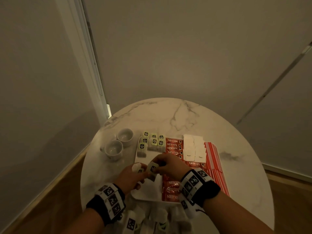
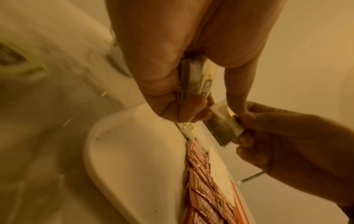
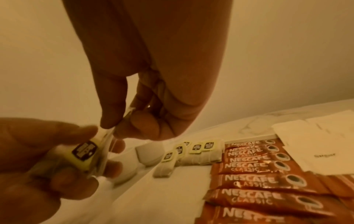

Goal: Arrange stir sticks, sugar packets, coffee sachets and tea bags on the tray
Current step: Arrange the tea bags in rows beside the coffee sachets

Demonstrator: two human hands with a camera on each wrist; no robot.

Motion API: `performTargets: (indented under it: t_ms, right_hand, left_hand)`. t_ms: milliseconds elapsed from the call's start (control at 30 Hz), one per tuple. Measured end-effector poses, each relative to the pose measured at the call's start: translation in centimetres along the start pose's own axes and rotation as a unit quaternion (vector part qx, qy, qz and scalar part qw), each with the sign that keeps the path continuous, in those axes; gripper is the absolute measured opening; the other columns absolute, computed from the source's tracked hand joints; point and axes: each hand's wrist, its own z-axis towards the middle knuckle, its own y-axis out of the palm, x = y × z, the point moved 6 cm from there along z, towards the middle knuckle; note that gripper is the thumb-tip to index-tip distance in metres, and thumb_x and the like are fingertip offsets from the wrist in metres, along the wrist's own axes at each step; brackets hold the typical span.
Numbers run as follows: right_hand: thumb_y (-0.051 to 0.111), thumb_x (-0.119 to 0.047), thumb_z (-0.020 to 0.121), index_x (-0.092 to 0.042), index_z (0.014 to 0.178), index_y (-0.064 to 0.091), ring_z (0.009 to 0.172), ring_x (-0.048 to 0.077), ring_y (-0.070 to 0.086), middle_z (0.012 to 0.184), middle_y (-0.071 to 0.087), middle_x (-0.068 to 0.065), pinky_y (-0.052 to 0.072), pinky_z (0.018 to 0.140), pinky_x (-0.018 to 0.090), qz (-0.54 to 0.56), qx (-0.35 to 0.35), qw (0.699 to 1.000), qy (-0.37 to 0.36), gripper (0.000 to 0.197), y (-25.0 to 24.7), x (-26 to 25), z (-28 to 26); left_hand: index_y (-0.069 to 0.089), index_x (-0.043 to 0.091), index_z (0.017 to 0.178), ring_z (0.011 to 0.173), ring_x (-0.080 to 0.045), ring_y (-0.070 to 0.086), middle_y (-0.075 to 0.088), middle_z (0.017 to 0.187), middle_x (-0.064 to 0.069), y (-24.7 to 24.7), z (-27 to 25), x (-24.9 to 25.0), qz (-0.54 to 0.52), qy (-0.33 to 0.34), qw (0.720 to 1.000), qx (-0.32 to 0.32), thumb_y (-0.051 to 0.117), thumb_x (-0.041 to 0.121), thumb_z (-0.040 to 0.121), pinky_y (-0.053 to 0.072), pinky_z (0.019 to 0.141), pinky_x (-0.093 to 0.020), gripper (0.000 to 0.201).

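A white tray (image 1: 148, 190) lies on a round marble table (image 1: 185, 115). From left to right it holds tea bags (image 1: 152, 142) with green tags, red coffee sachets (image 1: 173, 146), white sugar packets (image 1: 194, 147) and red-striped stir sticks (image 1: 212, 156). Above the tray's near left part, my left hand (image 1: 133, 176) grips a small bunch of tea bags (image 2: 197, 78). My right hand (image 1: 167, 164) pinches one tea bag (image 1: 152, 168) by its edge between thumb and forefinger, right beside the left fingers. The near left of the tray (image 2: 134, 151) is bare.
Two white cups (image 1: 125, 135) (image 1: 114, 148) stand left of the tray. More wrapped tea bags (image 1: 157, 218) lie at the table's near edge under my wrists. Walls close in behind and to the left.
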Motion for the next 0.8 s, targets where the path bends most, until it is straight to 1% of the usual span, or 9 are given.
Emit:
performTargets:
  t_ms: [33, 100, 200, 333, 433, 500, 567, 667, 800]
  right_hand:
    - [0.066, -0.018, 0.088, -0.018, 0.111, 0.065, 0.087, 0.011, 0.066, 0.098, 0.068, -0.005, 0.053, 0.073, 0.017, 0.002, -0.001, 1.000, 0.003, 0.023, -0.3, 0.2, 0.4]
    - [0.066, -0.019, 0.088, -0.018, 0.108, 0.066, 0.079, 0.008, 0.065, 0.094, 0.069, -0.004, 0.052, 0.071, 0.018, -0.002, -0.004, 1.000, 0.003, 0.021, -0.7, 0.4, 1.3]
    - [0.064, -0.021, 0.090, -0.018, 0.102, 0.067, 0.071, 0.005, 0.065, 0.090, 0.070, -0.002, 0.054, 0.068, 0.020, -0.004, -0.003, 1.000, 0.009, 0.013, -1.1, 0.9, 3.0]
    - [0.062, -0.013, 0.089, -0.015, 0.098, 0.066, 0.079, 0.018, 0.069, 0.089, 0.070, 0.003, 0.059, 0.073, 0.030, -0.027, 0.041, 0.998, 0.048, 0.010, -1.9, 1.8, 6.0]
    - [0.061, -0.010, 0.089, -0.014, 0.098, 0.068, 0.081, 0.017, 0.066, 0.090, 0.067, 0.002, 0.057, 0.078, 0.029, -0.068, 0.078, 0.991, 0.079, 0.012, -2.5, 2.4, 8.0]
    - [0.060, -0.009, 0.089, -0.014, 0.100, 0.070, 0.084, 0.015, 0.062, 0.094, 0.067, 0.001, 0.054, 0.086, 0.030, -0.096, 0.099, 0.987, 0.083, 0.016, -2.9, 2.6, 9.1]
    - [0.057, -0.009, 0.090, -0.014, 0.104, 0.070, 0.093, 0.017, 0.063, 0.104, 0.068, 0.004, 0.052, 0.091, 0.030, -0.125, 0.111, 0.982, 0.087, 0.020, -3.3, 2.5, 9.9]
    - [0.055, -0.009, 0.090, -0.012, 0.106, 0.070, 0.102, 0.021, 0.062, 0.111, 0.067, 0.007, 0.050, 0.093, 0.031, -0.148, 0.120, 0.977, 0.098, 0.022, -3.7, 2.5, 10.9]
    - [0.056, -0.010, 0.090, -0.010, 0.104, 0.072, 0.101, 0.024, 0.063, 0.110, 0.068, 0.009, 0.050, 0.091, 0.032, -0.148, 0.136, 0.973, 0.113, 0.021, -3.6, 2.7, 11.9]
  left_hand:
    - [0.066, 0.009, 0.097, 0.063, -0.013, 0.054, 0.070, 0.088, -0.017, 0.1, 0.6, -0.1, 0.006, 0.000, 1.000, 0.005, 0.067, 0.014, 0.084, 0.043, 0.049, -0.023, 0.014]
    - [0.066, 0.005, 0.092, 0.062, -0.014, 0.054, 0.068, 0.085, -0.018, 0.2, 1.6, -0.5, -0.003, -0.004, 1.000, 0.024, 0.064, 0.009, 0.085, 0.042, 0.050, -0.025, 0.008]
    - [0.065, 0.002, 0.093, 0.063, -0.016, 0.054, 0.068, 0.082, -0.015, 0.5, 2.7, -0.7, -0.026, -0.014, 0.999, 0.045, 0.063, 0.010, 0.087, 0.042, 0.051, -0.026, 0.010]
    - [0.065, 0.005, 0.097, 0.059, -0.015, 0.052, 0.064, 0.078, -0.008, -0.3, 3.9, -1.2, -0.063, -0.038, 0.992, 0.100, 0.059, 0.012, 0.089, 0.040, 0.048, -0.024, 0.012]
    - [0.061, 0.003, 0.088, 0.057, -0.015, 0.049, 0.060, 0.074, -0.007, -0.8, 4.6, -1.8, -0.082, -0.065, 0.986, 0.127, 0.055, 0.006, 0.089, 0.038, 0.047, -0.024, 0.007]
    - [0.058, 0.004, 0.086, 0.057, -0.016, 0.048, 0.059, 0.072, -0.007, -0.9, 4.9, -1.8, -0.082, -0.080, 0.985, 0.126, 0.053, 0.003, 0.088, 0.038, 0.047, -0.025, 0.006]
    - [0.056, 0.005, 0.089, 0.056, -0.017, 0.048, 0.060, 0.075, -0.010, -0.8, 5.1, -1.5, -0.087, -0.080, 0.986, 0.119, 0.051, 0.000, 0.087, 0.036, 0.047, -0.025, 0.008]
    - [0.057, 0.011, 0.099, 0.057, -0.017, 0.049, 0.062, 0.078, -0.011, -0.6, 5.6, -1.0, -0.087, -0.073, 0.987, 0.116, 0.054, -0.004, 0.083, 0.036, 0.046, -0.026, 0.023]
    - [0.058, 0.018, 0.104, 0.059, -0.018, 0.050, 0.062, 0.079, -0.012, -0.4, 6.3, -0.9, -0.081, -0.062, 0.988, 0.116, 0.050, -0.004, 0.083, 0.036, 0.047, -0.026, 0.032]
